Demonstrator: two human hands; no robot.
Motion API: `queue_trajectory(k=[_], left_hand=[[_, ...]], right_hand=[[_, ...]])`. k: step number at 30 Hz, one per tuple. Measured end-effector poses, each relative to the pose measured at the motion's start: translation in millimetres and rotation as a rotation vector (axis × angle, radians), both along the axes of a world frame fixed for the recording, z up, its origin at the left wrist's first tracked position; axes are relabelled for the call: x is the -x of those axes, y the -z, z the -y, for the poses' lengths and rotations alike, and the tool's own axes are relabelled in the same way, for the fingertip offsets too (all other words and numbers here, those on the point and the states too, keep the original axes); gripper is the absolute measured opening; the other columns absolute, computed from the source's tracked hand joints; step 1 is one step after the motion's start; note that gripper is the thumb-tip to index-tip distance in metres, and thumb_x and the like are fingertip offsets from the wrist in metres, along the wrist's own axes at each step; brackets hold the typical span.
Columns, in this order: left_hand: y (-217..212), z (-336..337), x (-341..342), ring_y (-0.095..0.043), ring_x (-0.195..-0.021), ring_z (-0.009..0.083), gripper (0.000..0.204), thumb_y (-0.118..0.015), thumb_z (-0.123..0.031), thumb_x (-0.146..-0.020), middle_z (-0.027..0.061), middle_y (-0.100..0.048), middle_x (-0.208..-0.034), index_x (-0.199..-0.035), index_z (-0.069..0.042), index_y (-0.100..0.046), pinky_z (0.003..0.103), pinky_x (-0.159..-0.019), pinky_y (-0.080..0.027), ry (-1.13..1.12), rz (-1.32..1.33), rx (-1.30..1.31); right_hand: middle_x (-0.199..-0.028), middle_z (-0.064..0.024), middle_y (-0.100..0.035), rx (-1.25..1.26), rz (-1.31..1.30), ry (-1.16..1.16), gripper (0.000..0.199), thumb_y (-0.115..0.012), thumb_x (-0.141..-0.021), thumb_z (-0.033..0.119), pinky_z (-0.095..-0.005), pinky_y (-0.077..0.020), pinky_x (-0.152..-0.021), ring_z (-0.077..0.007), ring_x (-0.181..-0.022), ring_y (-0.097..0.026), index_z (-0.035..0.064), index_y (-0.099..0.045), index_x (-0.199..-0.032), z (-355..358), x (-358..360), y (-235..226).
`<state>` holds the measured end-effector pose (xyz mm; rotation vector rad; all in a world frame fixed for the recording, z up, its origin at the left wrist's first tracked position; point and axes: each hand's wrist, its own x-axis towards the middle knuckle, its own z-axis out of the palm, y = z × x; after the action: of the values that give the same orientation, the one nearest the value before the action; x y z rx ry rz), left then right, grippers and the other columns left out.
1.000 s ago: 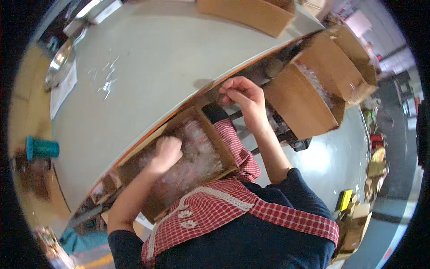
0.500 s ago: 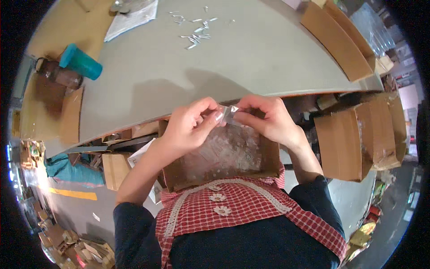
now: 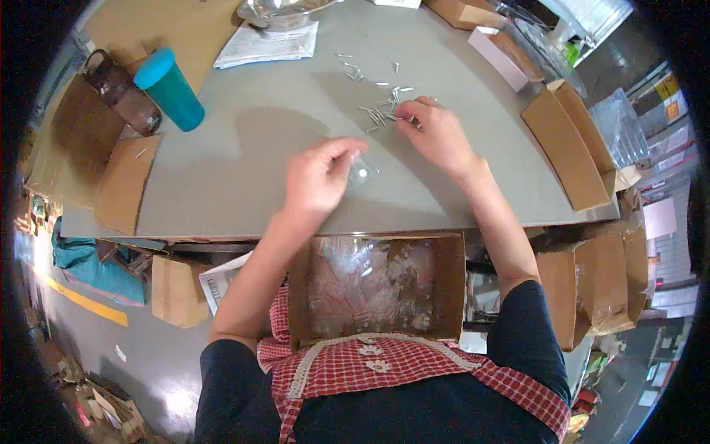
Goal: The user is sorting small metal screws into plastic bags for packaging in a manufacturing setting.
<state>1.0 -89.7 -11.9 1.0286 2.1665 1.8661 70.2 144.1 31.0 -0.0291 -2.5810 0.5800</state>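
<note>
My left hand point(image 3: 318, 176) is closed above the table's near part, pinching a small clear plastic bag point(image 3: 362, 175) between thumb and fingertips. Farther out, my right hand point(image 3: 442, 142) reaches down to a loose scatter of small silver screws point(image 3: 379, 116). Its thumb and forefinger are pressed together at the right side of that scatter, with bits of metal showing at the fingertips. Just below the table edge, against my apron, sits an open cardboard box point(image 3: 297, 303) holding many small clear plastic bags point(image 3: 370, 285).
On the grey table point(image 3: 244, 192) stand a teal tumbler point(image 3: 174, 92) and a brown bottle point(image 3: 124, 92) at left. Papers point(image 3: 268, 46) and a metal bowl point(image 3: 285, 11) lie at the back. Long open cartons point(image 3: 566, 148) line the right edge; more cartons point(image 3: 592, 281) stand below.
My hands have parted from above the box. The left moved onto the table with the clear bag; the right reached forward to the screws. My view has tilted toward the table.
</note>
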Motion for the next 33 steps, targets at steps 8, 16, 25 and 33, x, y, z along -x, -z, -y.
queue_trajectory(k=[8, 16, 25, 33], left_hand=[[0.3, 5.3, -9.1, -0.066, -0.074, 0.0155, 0.015, -0.071, -0.005, -0.094, 0.0091, -0.075, -0.094, -0.107, -0.010, -0.077, 0.029, -0.068, -0.052, -0.047, -0.169, 0.051], [-4.8, 6.1, -14.6, -0.069, -0.075, 0.0200, 0.014, -0.071, -0.002, -0.093, 0.0105, -0.074, -0.092, -0.105, -0.007, -0.075, 0.031, -0.067, -0.053, 0.002, -0.200, 0.041], [-17.6, 10.5, -20.6, -0.060, -0.065, 0.0191, 0.019, -0.076, -0.009, -0.091, 0.0117, -0.063, -0.076, -0.083, -0.002, -0.060, 0.035, -0.059, -0.047, -0.106, -0.292, 0.065], [-11.4, 5.3, -17.8, -0.063, -0.067, 0.0139, 0.014, -0.077, -0.012, -0.091, 0.0091, -0.070, -0.078, -0.087, -0.004, -0.068, 0.029, -0.063, -0.051, -0.045, -0.206, -0.022]], right_hand=[[-0.086, -0.0161, -0.068, -0.495, 0.646, 0.027, 0.012, -0.065, -0.081, 0.014, -0.0501, -0.0513, -0.071, -0.0367, -0.083, -0.067, 0.0024, -0.066, -0.083, -19.8, 30.9, -29.9], [-0.081, -0.0104, -0.062, -0.674, 0.128, -0.100, 0.007, -0.066, -0.074, 0.009, -0.0464, -0.0547, -0.072, -0.0318, -0.082, -0.063, 0.0052, -0.062, -0.079, -80.3, 18.3, -31.7], [-0.088, -0.0078, -0.062, -0.774, 0.066, -0.356, 0.012, -0.068, -0.073, 0.003, -0.0399, -0.0540, -0.084, -0.0284, -0.087, -0.063, 0.0060, -0.060, -0.080, -109.1, 30.2, -19.1], [-0.079, -0.0126, -0.061, -0.515, 0.219, -0.238, 0.011, -0.067, -0.073, 0.004, -0.0420, -0.0528, -0.082, -0.0331, -0.081, -0.063, 0.0019, -0.061, -0.082, -72.0, -0.6, -23.6]])
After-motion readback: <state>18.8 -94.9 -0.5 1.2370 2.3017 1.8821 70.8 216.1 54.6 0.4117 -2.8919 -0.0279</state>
